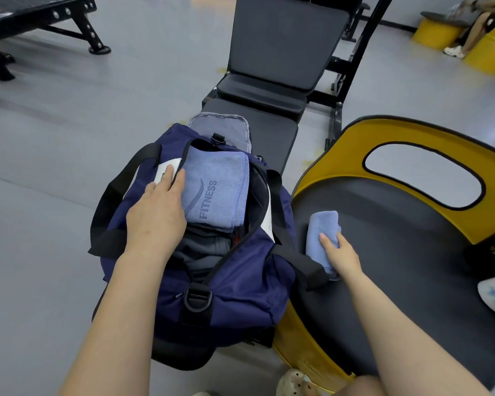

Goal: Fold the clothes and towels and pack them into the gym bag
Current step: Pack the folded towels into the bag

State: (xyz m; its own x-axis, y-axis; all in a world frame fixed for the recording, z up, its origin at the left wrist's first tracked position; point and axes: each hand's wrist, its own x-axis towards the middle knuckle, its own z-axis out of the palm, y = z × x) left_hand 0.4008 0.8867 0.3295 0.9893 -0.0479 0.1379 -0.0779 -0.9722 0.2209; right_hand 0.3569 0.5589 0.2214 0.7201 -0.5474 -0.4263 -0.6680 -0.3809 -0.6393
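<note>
left hand (155, 215): fingers straight and flat, pressing on the near left part of the folded towel in the bag; fingertips reach a white tag at the bag's left lip.
right hand (339, 252): fingers curled round the small rolled towel, gripping it from above.
towels: two, both light blue. the folded towel (220, 190) lies on top inside the bag, printed "fitness"; the rolled towel (322, 232) rests on the seat, just beside the bag's right side.
clothes: dark grey clothes (203, 250) sit in the bag beneath the folded towel; how many pieces i cannot tell.
gym bag (235, 295): one, navy with black straps, mouth open, on the floor between the bench and the seat.
seat (397, 252): one, black pad with yellow rim, right of the bag.
bench (275, 81): one black padded bench behind the bag.
</note>
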